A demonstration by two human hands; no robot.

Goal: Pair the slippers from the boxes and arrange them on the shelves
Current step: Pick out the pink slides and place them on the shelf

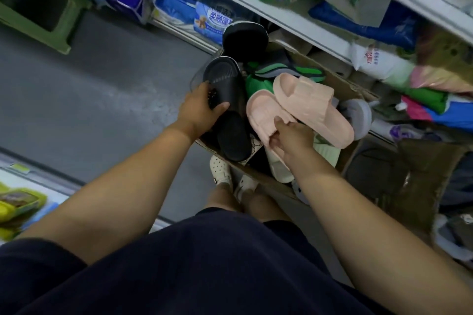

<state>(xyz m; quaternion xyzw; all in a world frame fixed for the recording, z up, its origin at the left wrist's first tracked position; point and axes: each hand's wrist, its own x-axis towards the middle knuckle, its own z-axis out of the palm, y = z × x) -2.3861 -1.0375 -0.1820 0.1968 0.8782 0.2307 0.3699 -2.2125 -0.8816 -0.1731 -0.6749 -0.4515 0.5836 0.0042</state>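
The person stands over an open brown cardboard box (354, 89) on the grey floor (102, 89), both arms reaching down into it. The left hand (201, 111) is clenched around a black rubber slide slipper (222, 79), thumb across its ribbed sole and fingers curled behind the edge. A second black slipper (234, 140) lies just below that hand, overlapping the first; I cannot tell whether the hand grips both.

The right hand (294, 137) pinches a pair of pale pink moulded slide slippers (309, 105) at their near ends, holding them side by side and touching, above the box's contents. Beyond the two hands, in the box, lie green-and-grey slippers (281, 71) and another black slipper (244, 39). To the right of the right hand sit a grey slipper (359, 115) and a pale green one (329, 151); a cream slipper (279, 167) lies under the right wrist.

Past the box, white metal shelves (256, 0) carry soft packets in blue, green and white. Far off to the left of the left hand stands a green plastic stool (38, 18). Below the hands the person's white perforated shoes (220, 169) touch the box's near wall.
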